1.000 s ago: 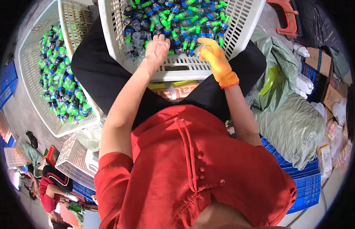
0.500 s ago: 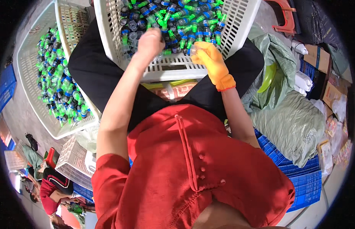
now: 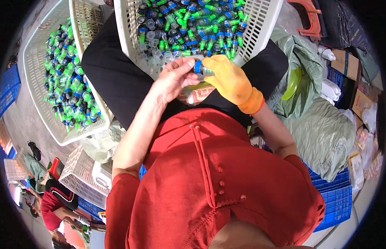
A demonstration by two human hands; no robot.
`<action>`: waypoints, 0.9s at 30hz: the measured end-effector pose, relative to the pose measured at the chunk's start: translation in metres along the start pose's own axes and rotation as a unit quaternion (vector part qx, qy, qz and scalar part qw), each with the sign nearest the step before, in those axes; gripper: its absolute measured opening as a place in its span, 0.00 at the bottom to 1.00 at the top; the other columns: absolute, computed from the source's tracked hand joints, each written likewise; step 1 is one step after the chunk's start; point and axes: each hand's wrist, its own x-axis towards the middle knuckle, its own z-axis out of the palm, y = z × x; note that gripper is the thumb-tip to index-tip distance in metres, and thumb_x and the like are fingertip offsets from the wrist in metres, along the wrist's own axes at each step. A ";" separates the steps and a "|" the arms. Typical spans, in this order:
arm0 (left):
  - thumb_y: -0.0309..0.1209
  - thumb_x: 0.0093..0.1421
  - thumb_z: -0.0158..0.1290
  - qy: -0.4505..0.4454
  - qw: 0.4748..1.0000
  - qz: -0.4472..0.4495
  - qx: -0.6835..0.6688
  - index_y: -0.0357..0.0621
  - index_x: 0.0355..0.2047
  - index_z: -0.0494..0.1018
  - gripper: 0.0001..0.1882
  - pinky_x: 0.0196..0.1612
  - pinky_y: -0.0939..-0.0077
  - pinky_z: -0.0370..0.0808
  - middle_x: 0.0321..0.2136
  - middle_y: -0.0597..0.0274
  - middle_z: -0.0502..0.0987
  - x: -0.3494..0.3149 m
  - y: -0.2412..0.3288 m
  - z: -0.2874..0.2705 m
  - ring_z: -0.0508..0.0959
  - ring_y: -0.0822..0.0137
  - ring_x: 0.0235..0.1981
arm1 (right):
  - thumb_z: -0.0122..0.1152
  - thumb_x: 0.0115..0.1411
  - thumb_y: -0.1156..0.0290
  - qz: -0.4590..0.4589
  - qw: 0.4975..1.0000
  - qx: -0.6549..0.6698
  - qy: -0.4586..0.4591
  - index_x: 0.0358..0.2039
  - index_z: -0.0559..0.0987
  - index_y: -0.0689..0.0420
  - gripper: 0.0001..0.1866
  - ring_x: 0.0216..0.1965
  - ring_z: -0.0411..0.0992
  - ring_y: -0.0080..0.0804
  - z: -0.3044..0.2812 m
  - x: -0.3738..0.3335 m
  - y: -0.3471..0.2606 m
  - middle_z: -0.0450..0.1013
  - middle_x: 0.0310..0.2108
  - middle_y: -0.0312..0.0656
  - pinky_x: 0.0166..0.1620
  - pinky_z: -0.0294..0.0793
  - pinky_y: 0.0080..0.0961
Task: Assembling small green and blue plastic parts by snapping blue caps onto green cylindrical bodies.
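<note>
Between my two hands, just over the near rim of the white crate at my knees, is a small bottle-like piece with a blue band. My bare left hand pinches its dark blue-banded end with thumb and forefinger. The other end is wrapped by my right hand, in a yellow-orange knitted glove, which hides part of it. Many similar pieces in clear, green, black and blue fill the crate. Several clear cup-shaped parts lie at its near left corner.
A second white crate on the left holds a heap of similar pieces. Grey-green sacks, blue plastic crates and cardboard boxes crowd the right. At lower left another person works beside a pale basket.
Both hands have drawn back from inside the crate toward me and come together. A blue-banded piece now sits between them. My left hand has moved right and nearer.
</note>
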 end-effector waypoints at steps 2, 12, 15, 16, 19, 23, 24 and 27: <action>0.26 0.61 0.55 -0.003 1.000 0.028 0.010 0.35 0.42 0.72 0.10 0.28 0.81 0.78 0.28 0.58 0.76 -0.005 -0.006 0.008 0.78 0.70 0.23 | 0.55 0.57 0.76 0.012 0.999 0.049 0.010 0.55 0.68 0.57 0.23 0.36 0.69 0.34 -0.001 0.002 0.000 0.70 0.41 0.44 0.39 0.70 0.25; 0.28 0.52 0.61 -0.196 0.822 0.034 0.534 0.42 0.44 0.70 0.18 0.26 0.74 0.76 0.22 0.60 0.77 -0.018 0.023 0.008 0.79 0.65 0.24 | 0.55 0.57 0.79 -0.025 0.990 -0.015 -0.134 0.59 0.64 0.62 0.28 0.40 0.70 0.37 -0.016 0.006 -0.042 0.69 0.46 0.49 0.44 0.70 0.27; 0.29 0.50 0.61 -0.150 0.716 0.101 0.674 0.43 0.44 0.69 0.21 0.25 0.70 0.75 0.20 0.58 0.77 -0.018 0.012 0.020 0.79 0.62 0.22 | 0.56 0.57 0.78 -0.029 0.989 -0.039 -0.141 0.60 0.62 0.64 0.30 0.40 0.70 0.38 -0.018 0.004 -0.042 0.69 0.49 0.51 0.44 0.70 0.29; 0.29 0.49 0.61 -0.092 0.668 0.136 0.726 0.43 0.44 0.69 0.21 0.24 0.68 0.74 0.20 0.57 0.77 -0.022 0.008 0.027 0.79 0.60 0.21 | 0.57 0.57 0.75 0.019 0.990 0.024 -0.136 0.61 0.62 0.64 0.30 0.38 0.71 0.40 -0.017 0.001 -0.039 0.70 0.48 0.51 0.42 0.71 0.30; 0.30 0.47 0.60 0.026 0.553 0.199 0.809 0.44 0.43 0.68 0.22 0.22 0.65 0.72 0.19 0.55 0.78 -0.024 0.002 0.038 0.78 0.56 0.19 | 0.58 0.57 0.70 0.114 0.974 0.150 -0.124 0.62 0.60 0.64 0.33 0.34 0.73 0.44 -0.011 -0.006 -0.031 0.71 0.48 0.53 0.39 0.72 0.33; 0.31 0.45 0.60 0.040 0.507 0.339 0.792 0.36 0.39 0.67 0.22 0.17 0.64 0.67 0.16 0.56 0.75 0.001 0.002 0.034 0.75 0.54 0.14 | 0.59 0.57 0.67 0.082 0.986 0.143 -0.036 0.64 0.58 0.62 0.36 0.36 0.73 0.46 -0.001 0.002 -0.001 0.72 0.49 0.54 0.40 0.72 0.36; 0.29 0.47 0.58 0.023 0.507 0.387 0.770 0.36 0.37 0.69 0.17 0.16 0.65 0.66 0.16 0.57 0.74 0.018 0.004 0.027 0.72 0.56 0.12 | 0.59 0.58 0.67 0.113 0.985 0.123 -0.051 0.64 0.58 0.61 0.36 0.38 0.72 0.40 0.001 0.008 0.009 0.70 0.51 0.49 0.42 0.71 0.32; 0.28 0.52 0.53 0.048 0.383 0.376 0.842 0.41 0.30 0.74 0.05 0.28 0.66 0.69 0.26 0.57 0.74 0.090 0.016 -0.007 0.72 0.62 0.26 | 0.59 0.58 0.67 0.168 0.984 0.000 -0.061 0.63 0.61 0.58 0.33 0.38 0.70 0.33 0.001 0.030 0.043 0.69 0.52 0.42 0.43 0.71 0.25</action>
